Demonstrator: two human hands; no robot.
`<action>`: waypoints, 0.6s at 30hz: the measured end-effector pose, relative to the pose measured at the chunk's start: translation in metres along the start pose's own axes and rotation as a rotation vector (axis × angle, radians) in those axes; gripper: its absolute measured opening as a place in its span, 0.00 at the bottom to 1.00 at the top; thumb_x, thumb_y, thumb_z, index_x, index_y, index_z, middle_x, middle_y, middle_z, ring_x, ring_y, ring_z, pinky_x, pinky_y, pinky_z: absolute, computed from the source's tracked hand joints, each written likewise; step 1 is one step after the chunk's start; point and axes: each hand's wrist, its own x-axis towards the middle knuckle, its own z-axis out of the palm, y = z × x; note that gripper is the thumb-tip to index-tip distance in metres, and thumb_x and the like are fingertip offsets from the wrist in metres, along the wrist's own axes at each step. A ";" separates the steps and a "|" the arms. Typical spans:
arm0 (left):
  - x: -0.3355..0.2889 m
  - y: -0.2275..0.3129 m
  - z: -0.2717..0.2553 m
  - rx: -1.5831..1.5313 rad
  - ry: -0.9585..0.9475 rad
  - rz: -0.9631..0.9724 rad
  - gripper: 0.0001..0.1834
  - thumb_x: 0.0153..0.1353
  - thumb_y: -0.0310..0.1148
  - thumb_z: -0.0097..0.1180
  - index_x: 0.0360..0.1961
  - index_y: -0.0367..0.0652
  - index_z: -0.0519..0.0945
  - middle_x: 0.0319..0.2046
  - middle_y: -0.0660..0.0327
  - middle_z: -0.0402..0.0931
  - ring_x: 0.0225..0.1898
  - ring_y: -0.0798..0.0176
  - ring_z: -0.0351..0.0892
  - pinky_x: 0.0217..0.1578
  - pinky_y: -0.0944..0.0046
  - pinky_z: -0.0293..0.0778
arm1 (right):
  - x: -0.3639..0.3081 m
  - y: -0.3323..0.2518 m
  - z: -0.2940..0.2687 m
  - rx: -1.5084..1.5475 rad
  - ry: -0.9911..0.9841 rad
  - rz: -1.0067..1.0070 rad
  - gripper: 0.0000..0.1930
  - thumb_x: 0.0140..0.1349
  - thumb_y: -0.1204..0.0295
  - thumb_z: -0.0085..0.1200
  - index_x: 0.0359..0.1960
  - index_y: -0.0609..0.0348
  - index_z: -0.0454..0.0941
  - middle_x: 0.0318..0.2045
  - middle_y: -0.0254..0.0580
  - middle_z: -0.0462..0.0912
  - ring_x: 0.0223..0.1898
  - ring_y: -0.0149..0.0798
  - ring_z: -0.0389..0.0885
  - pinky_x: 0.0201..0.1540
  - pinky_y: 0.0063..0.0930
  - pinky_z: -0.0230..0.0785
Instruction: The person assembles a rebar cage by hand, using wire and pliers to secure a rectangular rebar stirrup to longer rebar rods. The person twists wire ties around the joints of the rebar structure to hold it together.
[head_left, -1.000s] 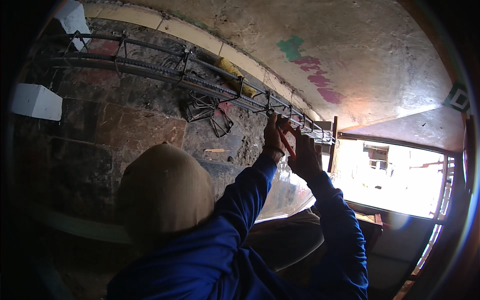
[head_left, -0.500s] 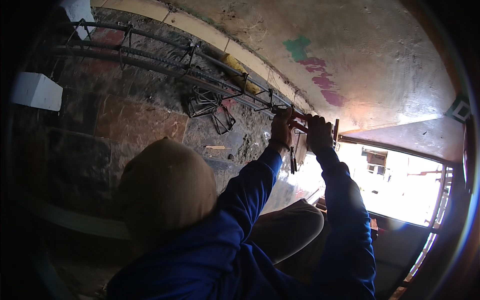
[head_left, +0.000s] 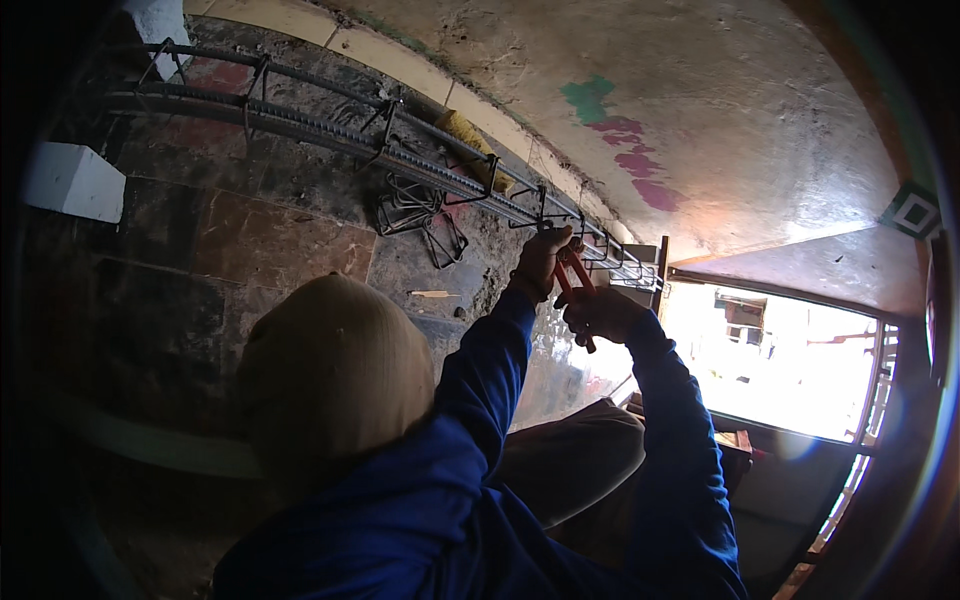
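A long rebar cage (head_left: 400,150) of ribbed bars and wire stirrups lies across a stone floor. My left hand (head_left: 540,262) reaches up to it and grips a bar where a stirrup crosses. Just below, my right hand (head_left: 600,312) is closed on the handles of red-handled pliers (head_left: 572,280), whose head points up at the same joint beside my left fingers. Both arms are in blue sleeves. A tan cap (head_left: 335,370) covers the lower left of the view.
Loose bent stirrups (head_left: 420,215) lie on the floor by the cage, near a yellow object (head_left: 470,135). A white block (head_left: 75,180) sits at the far left. A bright window opening (head_left: 780,360) with a grille is at the right, under a stained plaster wall (head_left: 700,120).
My right hand has dropped from the cage bar down and to the left with the pliers. My left hand has stayed at the bar, shifting slightly left.
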 end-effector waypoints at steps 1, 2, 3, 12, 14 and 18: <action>0.001 0.004 0.000 -0.031 -0.019 -0.038 0.14 0.65 0.40 0.53 0.37 0.37 0.76 0.36 0.56 0.76 0.38 0.61 0.78 0.45 0.59 0.74 | 0.000 -0.005 0.004 -0.018 -0.004 -0.036 0.16 0.63 0.69 0.54 0.48 0.67 0.70 0.28 0.42 0.77 0.26 0.38 0.79 0.28 0.40 0.79; -0.002 -0.001 0.007 -0.027 0.033 -0.029 0.14 0.65 0.40 0.53 0.37 0.37 0.75 0.35 0.56 0.76 0.36 0.60 0.78 0.43 0.57 0.76 | -0.005 -0.007 0.007 -0.050 0.069 -0.027 0.18 0.65 0.65 0.52 0.49 0.68 0.71 0.29 0.45 0.79 0.26 0.42 0.81 0.30 0.40 0.80; -0.002 0.000 0.011 -0.041 0.041 -0.028 0.14 0.65 0.40 0.53 0.38 0.38 0.75 0.34 0.57 0.75 0.36 0.60 0.78 0.43 0.56 0.76 | -0.009 -0.012 0.009 -0.074 0.106 -0.007 0.18 0.66 0.64 0.51 0.48 0.68 0.71 0.29 0.46 0.80 0.26 0.43 0.82 0.30 0.40 0.80; -0.007 -0.015 0.033 -0.142 0.080 -0.129 0.19 0.62 0.40 0.57 0.50 0.43 0.68 0.38 0.56 0.74 0.38 0.57 0.78 0.44 0.56 0.77 | -0.009 -0.026 -0.022 -0.647 0.320 0.078 0.27 0.58 0.66 0.60 0.55 0.68 0.69 0.45 0.52 0.80 0.43 0.47 0.82 0.41 0.37 0.77; 0.009 -0.016 0.018 -0.115 0.138 0.043 0.18 0.63 0.38 0.56 0.50 0.43 0.68 0.38 0.56 0.74 0.38 0.57 0.78 0.44 0.56 0.77 | -0.009 -0.037 0.025 -1.295 0.583 -0.305 0.37 0.52 0.63 0.64 0.62 0.66 0.62 0.55 0.52 0.74 0.52 0.48 0.77 0.50 0.43 0.74; 0.017 -0.039 0.044 -0.346 0.177 0.110 0.16 0.64 0.35 0.55 0.50 0.45 0.68 0.38 0.57 0.74 0.40 0.58 0.77 0.48 0.52 0.75 | -0.009 0.001 0.004 -1.921 1.226 -0.450 0.40 0.47 0.77 0.55 0.66 0.65 0.57 0.48 0.51 0.71 0.53 0.48 0.67 0.52 0.46 0.55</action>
